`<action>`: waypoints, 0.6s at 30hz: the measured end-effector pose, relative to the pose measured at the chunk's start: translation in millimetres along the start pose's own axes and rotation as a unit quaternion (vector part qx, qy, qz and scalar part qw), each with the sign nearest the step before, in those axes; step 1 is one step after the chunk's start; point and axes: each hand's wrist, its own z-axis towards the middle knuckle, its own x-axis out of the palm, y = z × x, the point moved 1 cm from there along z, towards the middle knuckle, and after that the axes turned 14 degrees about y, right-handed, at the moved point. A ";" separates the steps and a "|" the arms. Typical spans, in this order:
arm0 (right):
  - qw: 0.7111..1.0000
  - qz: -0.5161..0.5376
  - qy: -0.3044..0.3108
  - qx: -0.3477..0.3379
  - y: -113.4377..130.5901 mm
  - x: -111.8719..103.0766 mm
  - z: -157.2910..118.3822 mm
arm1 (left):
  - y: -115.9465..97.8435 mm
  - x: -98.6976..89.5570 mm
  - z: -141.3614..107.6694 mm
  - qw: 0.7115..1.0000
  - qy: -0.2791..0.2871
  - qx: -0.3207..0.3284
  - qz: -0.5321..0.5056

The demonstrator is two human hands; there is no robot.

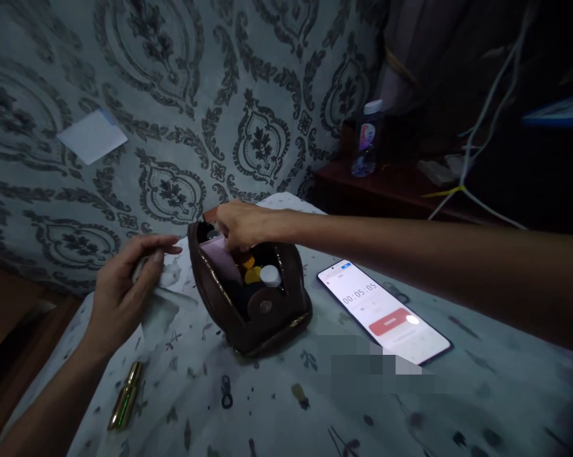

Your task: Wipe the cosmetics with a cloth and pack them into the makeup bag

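A brown zip bag (209, 285) stands unzipped on the table, its mouth toward me. My right hand (242, 223) reaches over its far rim, fingers curled down inside; their tips are hidden beside a pale pink flat item (221, 257). Orange-yellow round things (252, 274) and a white cap (270, 275) show inside the bag. Left of the bag, my left hand (127, 289) is closed around a crumpled white tissue (165, 308), part of which hangs below the fingers. Nearer to me lies a shiny gold tube (125, 397), like a lipstick.
A phone (381, 311) with a running timer lies right of the bag on the patterned tablecloth (248, 406). Behind it, a plastic bottle (367, 139) stands on a dark red surface (376, 190) near white cables (476, 127). A white card (92, 136) is on the patterned wall.
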 end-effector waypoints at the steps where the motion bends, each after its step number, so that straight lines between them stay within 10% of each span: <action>1: 1.000 -0.025 -0.014 0.006 1.3 -2.0 -3.2 | 2.0 -0.1 -6.5 1.000 -0.007 -0.020 -0.007; 8: 0.978 -0.090 -0.153 -0.109 14.6 10.6 -48.3 | 21.3 30.0 -79.5 0.990 0.050 -0.132 -0.016; 18: 0.968 -0.111 -0.041 -0.222 12.6 66.3 -80.6 | 36.0 86.9 -183.0 0.966 0.232 -0.057 0.099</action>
